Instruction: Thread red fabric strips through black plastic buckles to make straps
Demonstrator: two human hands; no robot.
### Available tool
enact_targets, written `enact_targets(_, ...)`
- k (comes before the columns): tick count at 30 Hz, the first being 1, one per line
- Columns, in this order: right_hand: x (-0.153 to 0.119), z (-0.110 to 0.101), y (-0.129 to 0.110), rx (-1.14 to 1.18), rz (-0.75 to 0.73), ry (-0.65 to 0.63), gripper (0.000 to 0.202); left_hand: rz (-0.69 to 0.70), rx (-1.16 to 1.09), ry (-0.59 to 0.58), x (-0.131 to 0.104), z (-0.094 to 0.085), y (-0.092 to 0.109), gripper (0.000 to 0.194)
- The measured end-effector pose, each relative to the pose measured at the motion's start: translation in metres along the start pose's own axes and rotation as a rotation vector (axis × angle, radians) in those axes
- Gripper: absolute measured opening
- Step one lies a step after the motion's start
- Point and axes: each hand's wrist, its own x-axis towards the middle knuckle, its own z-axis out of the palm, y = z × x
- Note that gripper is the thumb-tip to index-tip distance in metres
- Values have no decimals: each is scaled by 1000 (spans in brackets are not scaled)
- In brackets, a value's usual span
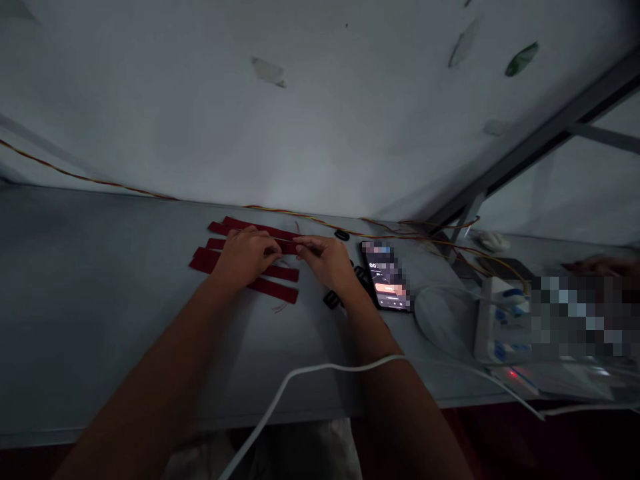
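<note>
Several red fabric strips (280, 291) lie roughly side by side on the grey table, some with loose threads at their ends. Over the middle of the strips is my left hand (250, 255), its thumb and fingertips pinched on one of the upper strips. My right hand (325, 257) pinches the right end of the same red strip (289, 247). A small black buckle (342, 235) lies just beyond my right hand. More black buckles (331, 299) sit beside my right wrist, partly hidden by it.
A lit phone (385, 277) lies right of my right hand. Farther right are a white power strip (493, 320) and cables. A white cable (325, 366) crosses over my right forearm. Twisted wires (305, 215) run along the wall. Another person's hand (603, 265) shows at far right.
</note>
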Motion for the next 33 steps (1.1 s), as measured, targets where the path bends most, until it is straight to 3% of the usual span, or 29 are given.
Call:
enact_targets(12, -1, -5, -2, -208, 114, -72, 21, -86, 55, -14, -3, -1, -1, 15)
enact_targets(18, -3, -4, 0, -360, 50, -62, 22, -145, 75, 68, -3, -2, 1, 22)
enact_targets(21, -2, -7, 0, -303, 45, -44, 20, -84, 40, 113, -2, -2, 1, 22)
enact_targets(24, -2, -10, -1, -267, 31, -20, 19, 27, -22, 75, -2, -1, 0, 18)
enact_targets(29, -1, -9, 0, -339, -11, -142, 15, 110, -110, 43, -3, 1, -11, 15)
enact_targets(33, -2, -9, -2, -282, -66, -75, 19, 137, -173, 27, -23, -5, -17, 21)
